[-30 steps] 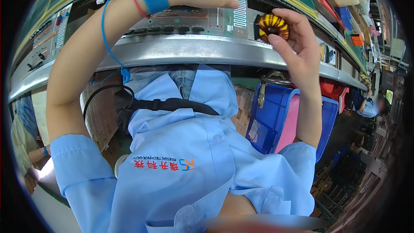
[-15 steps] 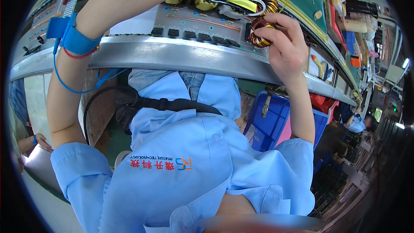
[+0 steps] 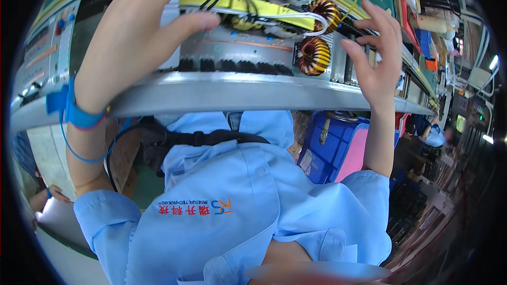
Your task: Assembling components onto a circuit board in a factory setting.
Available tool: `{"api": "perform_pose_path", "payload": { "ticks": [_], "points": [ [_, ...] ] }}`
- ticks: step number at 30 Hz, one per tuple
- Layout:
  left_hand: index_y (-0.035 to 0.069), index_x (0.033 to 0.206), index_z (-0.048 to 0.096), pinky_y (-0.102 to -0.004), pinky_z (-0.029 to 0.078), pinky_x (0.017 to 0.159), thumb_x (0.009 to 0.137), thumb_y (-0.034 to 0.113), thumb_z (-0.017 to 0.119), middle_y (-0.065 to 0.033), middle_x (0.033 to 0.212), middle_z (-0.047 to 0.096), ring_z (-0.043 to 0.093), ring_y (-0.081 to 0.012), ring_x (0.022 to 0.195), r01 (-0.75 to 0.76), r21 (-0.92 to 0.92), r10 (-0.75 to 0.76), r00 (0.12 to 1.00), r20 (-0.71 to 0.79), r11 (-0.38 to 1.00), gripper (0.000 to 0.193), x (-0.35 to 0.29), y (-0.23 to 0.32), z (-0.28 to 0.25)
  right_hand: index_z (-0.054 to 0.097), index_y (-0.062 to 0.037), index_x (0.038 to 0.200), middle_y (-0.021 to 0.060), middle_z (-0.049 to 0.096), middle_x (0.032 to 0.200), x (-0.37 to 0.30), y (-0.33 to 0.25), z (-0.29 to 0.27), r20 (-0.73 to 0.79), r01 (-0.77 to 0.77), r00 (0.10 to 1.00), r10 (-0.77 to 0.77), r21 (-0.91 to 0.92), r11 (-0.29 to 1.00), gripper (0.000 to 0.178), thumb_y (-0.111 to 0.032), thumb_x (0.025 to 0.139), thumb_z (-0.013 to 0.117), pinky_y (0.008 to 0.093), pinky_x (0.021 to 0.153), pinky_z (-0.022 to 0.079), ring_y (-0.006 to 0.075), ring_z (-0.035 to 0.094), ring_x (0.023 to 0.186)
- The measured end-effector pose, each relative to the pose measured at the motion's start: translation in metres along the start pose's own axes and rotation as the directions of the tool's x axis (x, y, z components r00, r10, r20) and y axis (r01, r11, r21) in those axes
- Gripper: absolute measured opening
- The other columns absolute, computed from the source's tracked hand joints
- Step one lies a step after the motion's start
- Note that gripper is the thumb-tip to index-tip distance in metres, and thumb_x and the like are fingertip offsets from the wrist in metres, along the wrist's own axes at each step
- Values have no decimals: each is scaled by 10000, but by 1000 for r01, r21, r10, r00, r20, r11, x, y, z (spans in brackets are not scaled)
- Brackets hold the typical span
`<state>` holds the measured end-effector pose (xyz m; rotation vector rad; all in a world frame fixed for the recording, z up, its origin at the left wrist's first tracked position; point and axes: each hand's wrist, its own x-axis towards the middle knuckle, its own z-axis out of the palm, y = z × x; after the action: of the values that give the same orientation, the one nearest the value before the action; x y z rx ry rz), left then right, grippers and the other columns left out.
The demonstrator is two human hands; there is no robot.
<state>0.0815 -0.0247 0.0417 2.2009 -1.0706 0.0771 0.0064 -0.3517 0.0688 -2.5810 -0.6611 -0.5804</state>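
A grey circuit board (image 3: 224,53) lies ahead of me, with black parts along its near edge. At its right end sit two ring coils wound in yellow and dark red wire, a near coil (image 3: 314,56) and a far coil (image 3: 326,15). A long yellow-taped part (image 3: 245,6) with black and white wires runs across the board. My left hand (image 3: 142,31) hovers over the board's left part, thumb and fingers apart around empty space near the yellow-taped part. Right of the coils is my right hand (image 3: 381,55), its fingers spread and slightly bent, touching neither coil.
A metal rail (image 3: 237,91) borders the near side of the work line. Another board (image 3: 42,58) lies at far left. A blue strap (image 3: 84,108) with a cord circles my left wrist. Below the rail stands a blue crate (image 3: 322,148). Another person's hand (image 3: 59,194) shows at lower left.
My right hand has let go of the near ring coil and moved right. My left hand has come nearer, its thumb now away from the fingers. The view has shifted slightly.
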Motion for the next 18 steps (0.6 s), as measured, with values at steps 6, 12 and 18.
{"api": "perform_pose_path", "payload": {
  "ticks": [6, 12, 18],
  "points": [
    [27, 1203, 581, -378, 455, 901, 713, 31, 711, -168, 1132, 604, 579, -359, 1037, 143, 20, -144, 986, 83, 990, 507, 4, 20, -1, 495, -79, 1325, 135, 530, 1258, 7, 8, 20, 306, -348, 913, 269, 241, 906, 610, -21, 758, 714, 281, 676, 512, 229, 603, 971],
    [30, 1188, 592, -382, 469, 857, 694, 72, 732, -167, 1130, 607, 584, -360, 1011, 183, 56, -189, 976, 113, 981, 515, 4, 21, -1, 504, -37, 1285, 151, 533, 1255, 19, 6, 17, 400, -350, 888, 228, 265, 899, 544, 6, 772, 680, 312, 771, 517, 286, 584, 1043],
    [7, 1183, 592, -379, 478, 799, 694, 128, 733, -160, 1120, 609, 596, -339, 956, 149, 93, -161, 977, 137, 984, 523, 12, 19, 1, 545, 11, 1220, 186, 558, 1215, 24, 5, 18, 380, -422, 876, 298, 302, 855, 513, 32, 727, 683, 337, 852, 500, 328, 581, 1064]
  ]
}}
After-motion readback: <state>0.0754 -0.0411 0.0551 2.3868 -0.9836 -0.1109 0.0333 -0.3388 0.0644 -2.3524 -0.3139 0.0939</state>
